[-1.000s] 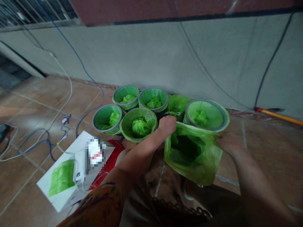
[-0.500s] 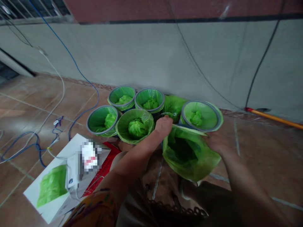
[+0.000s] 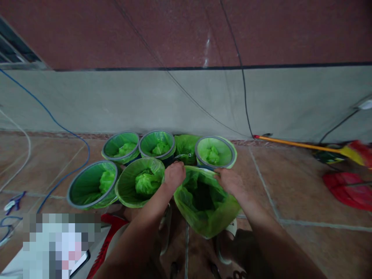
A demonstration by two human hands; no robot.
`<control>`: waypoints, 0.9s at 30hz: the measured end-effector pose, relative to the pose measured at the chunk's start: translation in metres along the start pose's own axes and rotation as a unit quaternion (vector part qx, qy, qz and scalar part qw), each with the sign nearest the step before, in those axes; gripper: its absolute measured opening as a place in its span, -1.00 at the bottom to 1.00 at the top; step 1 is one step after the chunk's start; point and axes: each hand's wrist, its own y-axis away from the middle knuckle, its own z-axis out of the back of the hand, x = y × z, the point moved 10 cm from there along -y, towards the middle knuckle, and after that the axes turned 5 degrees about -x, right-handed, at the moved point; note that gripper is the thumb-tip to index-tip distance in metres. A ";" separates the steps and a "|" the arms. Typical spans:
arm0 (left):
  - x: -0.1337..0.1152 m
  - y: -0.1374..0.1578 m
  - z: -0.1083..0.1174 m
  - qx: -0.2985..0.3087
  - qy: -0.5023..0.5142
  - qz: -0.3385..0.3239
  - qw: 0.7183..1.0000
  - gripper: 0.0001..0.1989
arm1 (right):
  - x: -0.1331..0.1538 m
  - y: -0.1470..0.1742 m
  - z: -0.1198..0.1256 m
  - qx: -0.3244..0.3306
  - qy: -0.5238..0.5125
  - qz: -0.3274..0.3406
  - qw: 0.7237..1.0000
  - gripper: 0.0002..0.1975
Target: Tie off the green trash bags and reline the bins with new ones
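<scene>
A green plastic bag (image 3: 221,211) hangs with its mouth spread wide in front of me, apparently over a bin whose body is mostly hidden. My left hand (image 3: 175,174) is closed on the left part of the bag's far edge. On the far edge's right part, the fingers of my right hand (image 3: 231,181) pinch the same bag. Just left of my left hand stands a bin (image 3: 123,190) lined in green, with a bunched bag inside. Behind my right hand is another lined bin (image 3: 200,149) with a grey rim ring.
Several more lined bins (image 3: 69,193) stand to the left, near the wall (image 3: 130,100). A broom with an orange handle (image 3: 296,143) and a red dustpan (image 3: 348,190) lie at the right. A blue cable (image 3: 65,130) crosses the floor at left. A box, partly pixelated, sits at lower left.
The view has swung right and up, so the bins appear further left and the dustpan shows. My right hand has come in closer to my left along the bag's far edge.
</scene>
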 end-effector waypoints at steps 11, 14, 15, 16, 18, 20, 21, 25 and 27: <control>-0.004 0.001 -0.005 0.042 -0.036 -0.023 0.998 -0.63 | -0.024 0.001 0.020 -0.012 0.038 -0.094 0.995 -0.60; -0.002 -0.001 -0.006 0.038 -0.014 -0.017 0.999 -0.64 | -0.033 0.002 0.011 0.020 0.043 -0.118 0.992 -0.64; -0.003 -0.002 -0.006 0.036 -0.004 -0.019 0.999 -0.65 | -0.033 0.002 0.008 0.023 0.039 -0.115 0.992 -0.66; -0.004 -0.003 -0.007 0.034 0.006 -0.024 0.999 -0.66 | -0.029 0.002 0.007 0.019 0.031 -0.102 0.994 -0.67; -0.008 -0.004 -0.007 0.027 0.023 -0.034 0.999 -0.69 | -0.011 0.002 0.008 -0.006 0.009 -0.045 0.999 -0.52; -0.016 -0.004 -0.006 0.020 0.035 -0.046 0.998 -0.70 | 0.013 0.004 0.009 -0.031 -0.014 0.022 0.999 -0.36; -0.021 -0.003 -0.006 0.017 0.041 -0.054 0.998 -0.70 | 0.025 0.005 0.009 -0.039 -0.023 0.052 0.998 -0.35; -0.042 0.003 -0.001 0.003 0.072 -0.095 0.993 -0.72 | 0.051 0.009 0.010 -0.047 -0.024 0.095 0.994 -0.71; -0.050 0.007 0.001 0.003 0.079 -0.117 0.990 -0.72 | 0.049 0.008 0.013 -0.047 -0.014 0.075 0.996 -0.70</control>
